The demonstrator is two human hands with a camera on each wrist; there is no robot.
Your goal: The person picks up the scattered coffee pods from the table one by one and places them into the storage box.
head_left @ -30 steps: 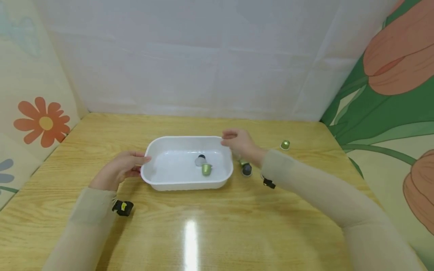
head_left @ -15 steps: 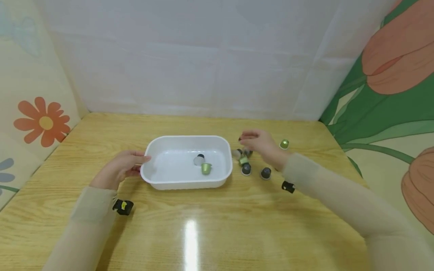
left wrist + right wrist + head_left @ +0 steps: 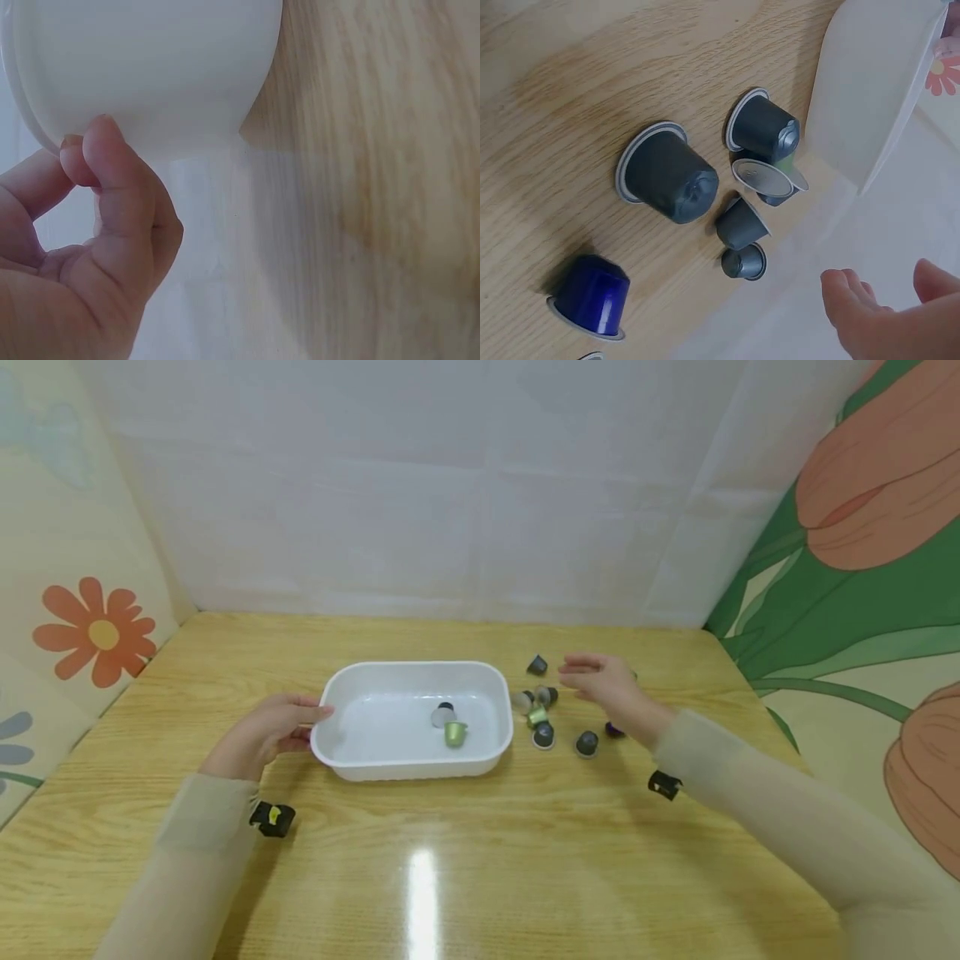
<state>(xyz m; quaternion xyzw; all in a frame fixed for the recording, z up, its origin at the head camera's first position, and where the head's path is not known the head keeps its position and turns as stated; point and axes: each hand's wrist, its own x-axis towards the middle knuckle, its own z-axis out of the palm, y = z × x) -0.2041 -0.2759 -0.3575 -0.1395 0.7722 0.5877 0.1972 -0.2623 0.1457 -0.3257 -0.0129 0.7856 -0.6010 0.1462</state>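
Observation:
My left hand (image 3: 273, 731) grips the left rim of a white plastic tub (image 3: 412, 770), thumb on the rim and fingers beneath; the left wrist view shows the tub's wall (image 3: 150, 60) at the fingertips. In the tub lie a green coffee capsule (image 3: 454, 734) and a tipped dark one with a pale lid (image 3: 442, 717). My right hand (image 3: 607, 683) hovers right of the tub, thumb and fingers apart, holding nothing visible. Below and left of it are several loose capsules, among them a black one (image 3: 537, 666) and a green one (image 3: 537, 717).
Nearer the front stands a black capsule (image 3: 587, 743); a blue-purple one (image 3: 592, 295) lies below my right wrist. Another capsule is mostly hidden behind my right hand. The wooden table (image 3: 480, 860) meets a white backdrop (image 3: 450, 510) and patterned side panels.
My right hand has moved right, from the tub's right rim to past the loose capsules. The black capsule at the back has come into full view. My left hand and the tub stay put.

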